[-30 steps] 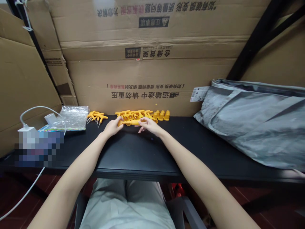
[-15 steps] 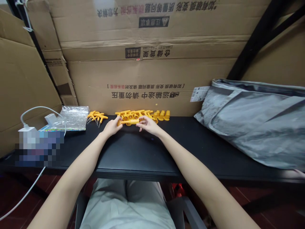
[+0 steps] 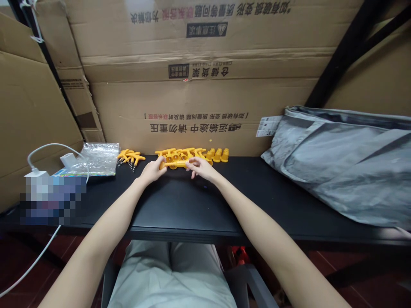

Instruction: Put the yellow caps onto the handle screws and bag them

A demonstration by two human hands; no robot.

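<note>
Between my two hands, just above the black table, a yellow corkscrew (image 3: 176, 164) lies sideways. My left hand (image 3: 153, 170) is closed around its handle end on the left. The fingertips of my right hand (image 3: 201, 167) pinch the other end, where a yellow sleeve seems to cover the screw; the fingers hide part of it. Right behind it lies a row of yellow corkscrews with bell-shaped bases (image 3: 176, 156). Several yellow bell-shaped sleeves (image 3: 218, 155) stand at the right of that row. Left of my left hand, yellow handles with bare metal screws (image 3: 131, 157) lie in a small pile.
A cardboard sheet (image 3: 180, 94) forms the back wall. At the right lies a large grey bag (image 3: 337, 167). A white charger (image 3: 37, 182) with its cable and a clear plastic packet (image 3: 99, 158) are at the left. The black table's front edge (image 3: 186, 233) is near my lap.
My right hand has shifted slightly to the right and its fingers have turned on the corkscrew's end. My left hand has stayed nearly still, with its grip kept.
</note>
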